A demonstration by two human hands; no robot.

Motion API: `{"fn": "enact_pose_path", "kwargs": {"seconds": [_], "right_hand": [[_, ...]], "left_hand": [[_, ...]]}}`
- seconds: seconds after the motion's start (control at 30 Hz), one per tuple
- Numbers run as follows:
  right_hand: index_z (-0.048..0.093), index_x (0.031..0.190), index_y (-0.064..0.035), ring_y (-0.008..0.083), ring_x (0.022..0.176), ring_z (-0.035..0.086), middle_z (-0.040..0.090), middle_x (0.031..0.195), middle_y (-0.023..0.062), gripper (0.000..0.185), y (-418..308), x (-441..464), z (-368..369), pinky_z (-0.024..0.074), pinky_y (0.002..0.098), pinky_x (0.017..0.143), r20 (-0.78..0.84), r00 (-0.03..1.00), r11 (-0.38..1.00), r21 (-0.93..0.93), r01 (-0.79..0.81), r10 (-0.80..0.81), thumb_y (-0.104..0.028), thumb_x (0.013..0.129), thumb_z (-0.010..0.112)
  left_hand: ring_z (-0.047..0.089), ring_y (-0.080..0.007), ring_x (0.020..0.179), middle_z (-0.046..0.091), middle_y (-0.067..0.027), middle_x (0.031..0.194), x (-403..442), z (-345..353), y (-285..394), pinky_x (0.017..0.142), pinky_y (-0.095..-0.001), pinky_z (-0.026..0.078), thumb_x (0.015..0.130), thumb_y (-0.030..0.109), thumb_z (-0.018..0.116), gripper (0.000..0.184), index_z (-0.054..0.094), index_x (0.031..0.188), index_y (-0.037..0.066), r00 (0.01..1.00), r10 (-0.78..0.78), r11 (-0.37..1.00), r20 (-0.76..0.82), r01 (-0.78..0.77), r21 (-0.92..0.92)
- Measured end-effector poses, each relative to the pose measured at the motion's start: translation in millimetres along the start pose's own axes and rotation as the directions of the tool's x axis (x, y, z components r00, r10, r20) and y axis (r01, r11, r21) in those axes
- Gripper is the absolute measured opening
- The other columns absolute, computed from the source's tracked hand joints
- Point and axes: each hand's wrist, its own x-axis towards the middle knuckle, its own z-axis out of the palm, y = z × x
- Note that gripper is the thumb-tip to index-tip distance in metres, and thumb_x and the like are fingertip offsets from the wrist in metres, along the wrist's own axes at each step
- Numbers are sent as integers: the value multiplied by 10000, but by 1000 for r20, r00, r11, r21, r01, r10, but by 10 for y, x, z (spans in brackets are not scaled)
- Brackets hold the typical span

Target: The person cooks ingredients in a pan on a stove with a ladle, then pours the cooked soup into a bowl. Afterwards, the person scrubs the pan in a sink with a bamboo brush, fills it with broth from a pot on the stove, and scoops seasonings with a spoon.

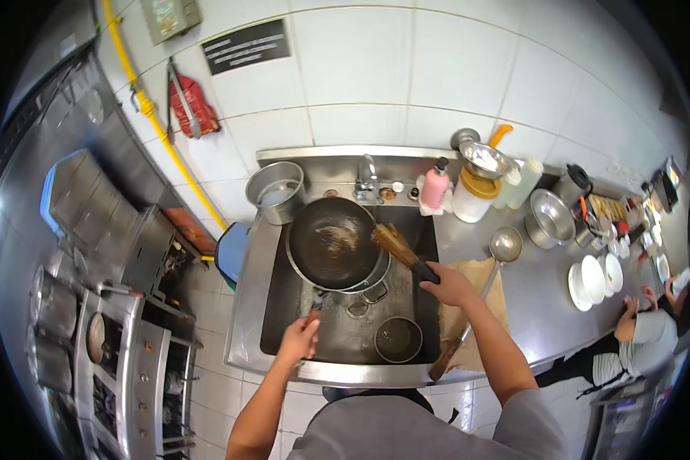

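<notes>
A dark round pan [333,249] is tilted over the steel sink [284,330], with pale streaks on its inner surface. My left hand [299,337] is closed round the pan's handle, below the pan. In my right hand [445,284] is the dark handle of a brush [395,244], its brown bristles close to the pan's right rim, near the faucet [366,172]. A small round bowl [398,340] lies in the sink's lower right. A long ladle [505,245] rests on brown paper [479,318] beside my right forearm.
A metal pot [277,192] stands at the sink's back left corner. Behind the sink's right side are a pink bottle [435,186] and a yellow-lidded jar [476,196]. White bowls [586,282] sit farther right, near another person [644,337]. A stove [123,345] is at left.
</notes>
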Motion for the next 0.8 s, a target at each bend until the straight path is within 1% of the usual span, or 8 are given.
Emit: {"fn": "enact_pose_path", "kwargs": {"seconds": [0.07,0.23,0.33,0.4,0.53,0.6,0.67,0.8], "right_hand": [[433,1456,-185,389,958,667,697,1038,205,690,-215,197,118,520,449,847,39,992,966,-226,122,-117,-425,857,677],[390,1481,-330,332,1094,637,635,1235,169,633,-790,567,378,515,453,915,413,909,796,-531,290,-56,-446,893,598],[429,1464,-294,311,1042,668,675,1151,152,533,-636,988,463,539,453,858,400,916,670,-676,305,-14,-392,949,528],[452,1452,-248,304,946,703,715,1016,129,531,-627,1324,421,563,433,778,154,986,591,-802,85,67,-297,934,556],[461,1439,-209,324,929,706,714,1001,153,492,-649,1419,700,567,438,767,177,983,609,-785,112,47,-208,947,473],[485,1410,-161,324,998,689,691,1103,152,448,-1054,1018,836,553,460,822,365,931,532,-784,319,-21,-185,964,452],[498,1396,-173,328,1029,679,683,1134,167,466,-1382,723,773,547,461,844,520,854,639,-655,404,-7,-177,930,478],[376,1493,-275,341,1102,646,653,1206,194,664,-1084,1384,775,525,441,918,302,940,703,-703,110,155,-254,862,582]], "left_hand": [[484,-106,415,543,-13,672,177,205,-106,358,-256,400,982,395,571,374,568,1128,51,998,-58,993,9,59,-98],[484,-119,398,542,-31,666,512,432,-429,334,-268,393,994,500,493,448,540,1080,63,987,-135,970,84,149,-191],[483,-121,392,533,-34,656,499,382,-353,324,-271,381,996,502,486,448,543,1056,61,984,-147,973,99,162,-167],[482,-122,390,526,-33,650,573,383,-437,325,-272,378,998,496,480,443,547,1051,62,987,-130,979,97,144,-147],[476,-117,403,531,-34,681,602,411,-406,339,-272,384,1002,473,478,424,522,1125,70,985,-119,980,126,137,-144],[475,-118,399,530,-35,679,611,378,-426,338,-275,383,1003,473,477,428,523,1120,65,985,-122,981,125,139,-135],[474,-118,395,530,-35,678,612,351,-436,337,-277,382,1003,473,476,431,524,1115,59,986,-124,981,115,140,-136],[477,-126,390,519,-35,649,620,394,-434,341,-288,380,1009,457,469,425,544,1098,48,994,-69,989,89,80,-128]]}}
